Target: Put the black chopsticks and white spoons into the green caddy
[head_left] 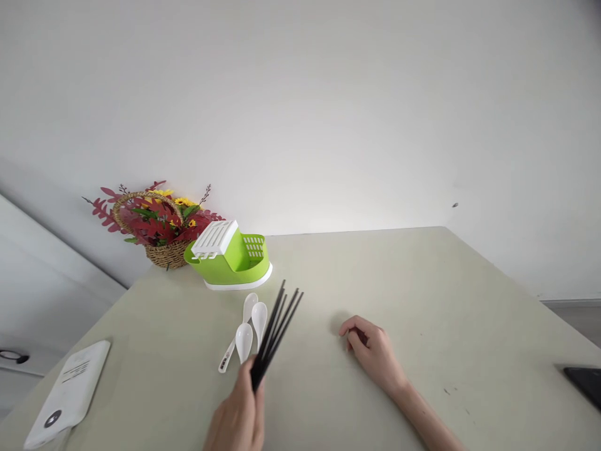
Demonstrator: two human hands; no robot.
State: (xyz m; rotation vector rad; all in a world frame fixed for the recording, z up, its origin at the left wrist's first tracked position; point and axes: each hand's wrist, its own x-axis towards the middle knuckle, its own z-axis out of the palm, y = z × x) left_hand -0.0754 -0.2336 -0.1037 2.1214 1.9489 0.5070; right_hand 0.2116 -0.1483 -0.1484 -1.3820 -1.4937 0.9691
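Note:
My left hand (pixel 238 410) is closed around a bundle of several black chopsticks (pixel 276 335), which tilt up and to the right above the table. Just left of the chopsticks lie three white spoons (pixel 244 341), close together and partly overlapping; one has a dark mark on its handle. On the table to the right, my right hand (pixel 370 344) rests with its fingers curled in and nothing visible in them. Behind the spoons stands a green and white utensil holder (pixel 230 263) with a slotted white top and an open basket part.
A wicker basket (pixel 169 255) of red and yellow flowers stands behind the holder, against the wall. At the left edge lies a flat white object (pixel 70 391) with printed lines. A black flat thing (pixel 585 382) sits at the right edge of the pale table (pixel 375 269).

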